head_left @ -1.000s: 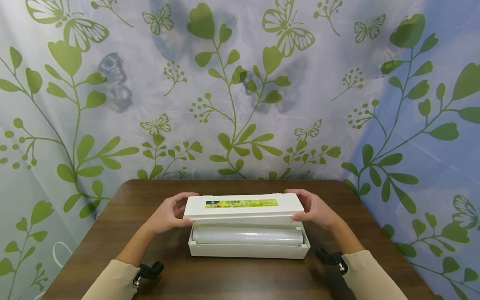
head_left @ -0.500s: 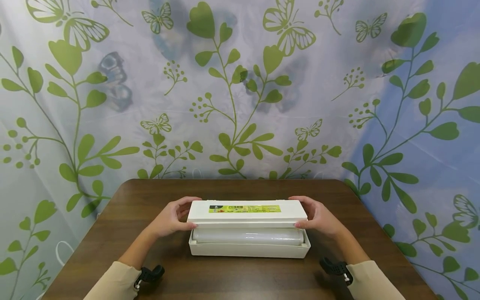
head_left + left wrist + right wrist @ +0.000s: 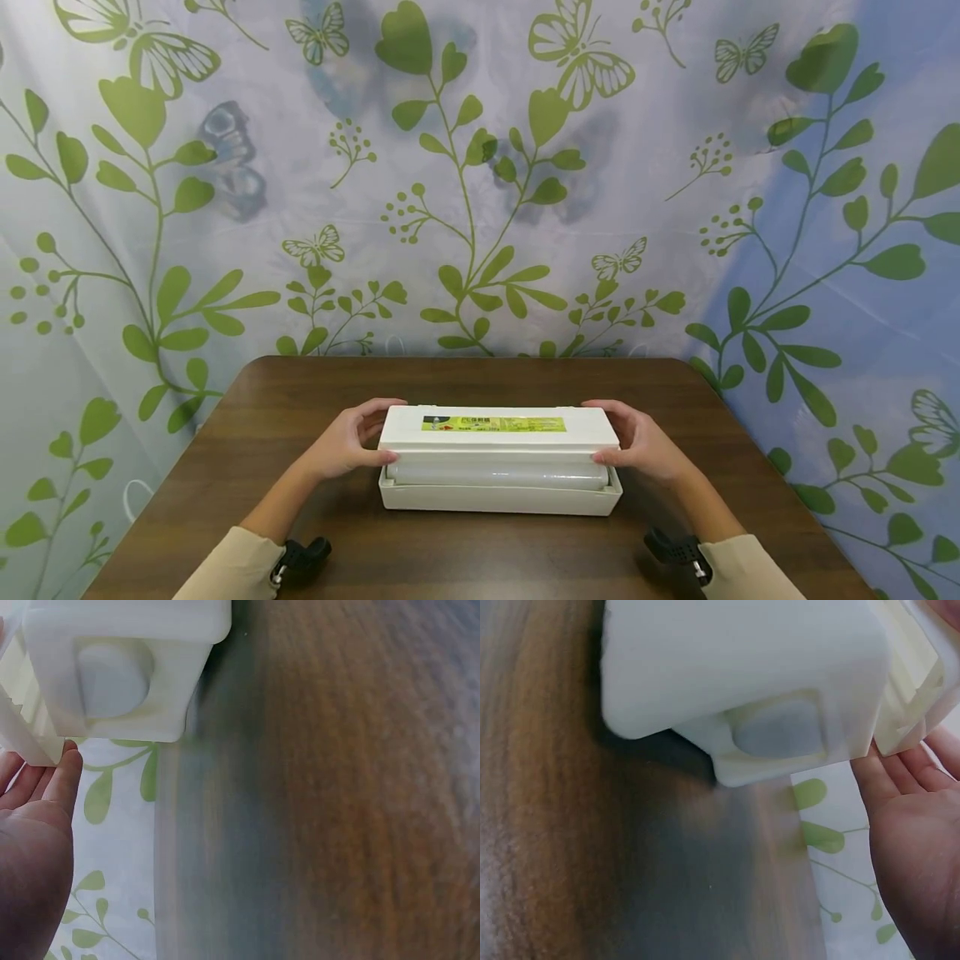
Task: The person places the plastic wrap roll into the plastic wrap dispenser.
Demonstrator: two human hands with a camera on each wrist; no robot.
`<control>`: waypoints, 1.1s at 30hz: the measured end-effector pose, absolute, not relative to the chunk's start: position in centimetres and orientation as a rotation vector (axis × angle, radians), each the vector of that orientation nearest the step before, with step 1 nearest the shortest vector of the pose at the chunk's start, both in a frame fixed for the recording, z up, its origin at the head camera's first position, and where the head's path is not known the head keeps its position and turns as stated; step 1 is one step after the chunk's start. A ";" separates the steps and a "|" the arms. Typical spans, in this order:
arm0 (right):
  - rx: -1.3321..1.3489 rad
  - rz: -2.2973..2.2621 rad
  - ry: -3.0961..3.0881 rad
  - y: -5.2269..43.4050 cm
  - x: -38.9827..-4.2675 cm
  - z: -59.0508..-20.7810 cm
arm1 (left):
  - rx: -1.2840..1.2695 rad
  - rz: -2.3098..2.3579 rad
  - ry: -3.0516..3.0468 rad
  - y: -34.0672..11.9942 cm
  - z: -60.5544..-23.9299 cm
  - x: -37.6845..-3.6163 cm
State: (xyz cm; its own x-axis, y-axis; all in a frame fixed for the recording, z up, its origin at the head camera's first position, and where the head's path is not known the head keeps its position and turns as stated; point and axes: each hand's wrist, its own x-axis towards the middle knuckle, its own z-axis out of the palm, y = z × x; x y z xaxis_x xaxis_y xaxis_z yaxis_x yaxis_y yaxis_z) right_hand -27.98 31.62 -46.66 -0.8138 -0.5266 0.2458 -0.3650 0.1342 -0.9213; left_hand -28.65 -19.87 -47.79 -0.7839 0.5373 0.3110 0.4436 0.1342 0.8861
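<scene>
A long white plastic dispenser box [image 3: 499, 498] lies across the middle of the brown table [image 3: 465, 558], with a roll of clear film [image 3: 495, 475] inside it. Its hinged lid [image 3: 405, 432], which carries a yellow-green label, is tilted low over the roll and a narrow gap stays at the front. My left hand [image 3: 347, 442] grips the lid's left end and my right hand [image 3: 639, 443] grips the right end, thumbs at the front edge. The left wrist view shows the box's end [image 3: 112, 675] beside my left hand [image 3: 34, 825]. The right wrist view shows the other end [image 3: 750, 682] beside my right hand [image 3: 915, 847].
A cloth backdrop [image 3: 480, 183] printed with green leaves and butterflies hangs close behind the table's far edge and along both sides. Bare table top lies in front of the box and to its left and right.
Both hands have lowered the lid towards the box. The opening over the roll has shrunk from wide to a narrow slit.
</scene>
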 end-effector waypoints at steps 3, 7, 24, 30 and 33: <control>-0.889 -1.780 2.242 31.8 -27.7 -46.9 | 1.014 1.746 2.295 -19.8 -47.9 -28.6; -0.889 -1.798 2.201 31.9 -27.5 -47.4 | 1.027 1.716 2.316 -19.7 -48.0 -28.5; -0.815 -1.811 2.211 31.8 -26.1 -48.5 | 1.046 1.648 2.352 -19.7 -48.4 -27.7; -0.787 -1.816 2.206 31.9 -26.0 -49.0 | 1.048 1.625 2.367 -19.8 -48.6 -27.7; -0.786 -1.816 2.196 32.0 -25.9 -49.2 | 1.044 1.620 2.368 -19.8 -48.7 -27.6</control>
